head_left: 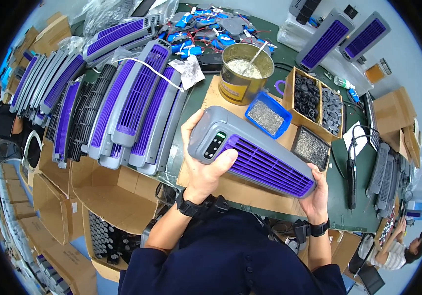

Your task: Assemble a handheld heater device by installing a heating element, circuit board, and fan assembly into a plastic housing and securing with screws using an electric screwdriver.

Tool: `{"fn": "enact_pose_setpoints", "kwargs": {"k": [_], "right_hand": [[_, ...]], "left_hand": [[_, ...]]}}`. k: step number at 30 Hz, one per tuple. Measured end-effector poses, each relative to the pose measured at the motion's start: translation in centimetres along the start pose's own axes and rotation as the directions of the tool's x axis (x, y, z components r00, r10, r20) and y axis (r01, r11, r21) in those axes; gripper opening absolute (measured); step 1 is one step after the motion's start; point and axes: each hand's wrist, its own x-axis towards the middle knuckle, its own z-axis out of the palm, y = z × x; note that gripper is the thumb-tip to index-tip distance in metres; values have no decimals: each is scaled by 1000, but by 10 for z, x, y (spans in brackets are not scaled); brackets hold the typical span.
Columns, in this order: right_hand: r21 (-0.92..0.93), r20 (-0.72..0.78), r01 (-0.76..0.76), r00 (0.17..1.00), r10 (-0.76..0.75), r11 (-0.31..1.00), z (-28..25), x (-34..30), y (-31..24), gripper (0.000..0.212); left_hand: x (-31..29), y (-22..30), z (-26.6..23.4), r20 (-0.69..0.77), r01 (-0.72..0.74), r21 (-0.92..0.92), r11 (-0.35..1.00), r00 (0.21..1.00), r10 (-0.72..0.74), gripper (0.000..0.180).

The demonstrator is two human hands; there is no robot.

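Between my two hands I hold a grey tower fan (275, 152) with a purple slatted grille, tilted over the bench. My left hand (205, 167) wraps its control-panel end, thumb lying near the grille's edge. Green marks glow on the small black panel (215, 145). At the other end, my right hand (316, 194) grips the lower corner of the housing. Just beyond the fan stand a blue tray of small metal screws (268, 117) and a dark tray of small parts (311, 146).
Several grey-purple fan housings (142, 93) lie stacked at left. A metal tin (247, 73) with pale contents stands behind; a wooden box of black parts (306, 96) is right of it. Blue-wired motors (211, 29) cover the back. An electric screwdriver (351, 182) rests at right. A co-worker (402, 246) sits far right.
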Motion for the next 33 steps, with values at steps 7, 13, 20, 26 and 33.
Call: {"fn": "enact_pose_setpoints", "kwargs": {"k": [7,13,20,26,33], "right_hand": [[-26,33,-16,999,17,1000,-10,4,4,18],[-33,85,22,996,-19,999,-12,1,6,21],[35,82,-8,997,5,999,-11,1,9,24],[-75,47,34,998,-31,997,-17,3,14,24],[-22,131,75,989,-72,997,-17,1,15,25]], "left_hand": [[-1,-2,-8,-48,49,6,999,998,-49,96],[0,-14,-18,-34,93,-55,994,995,-95,98],[1,-19,-24,-2,92,-16,996,996,-92,97],[-1,-16,-21,-55,50,-27,998,997,-51,98],[0,-8,-12,12,30,-10,999,999,-30,93]]}}
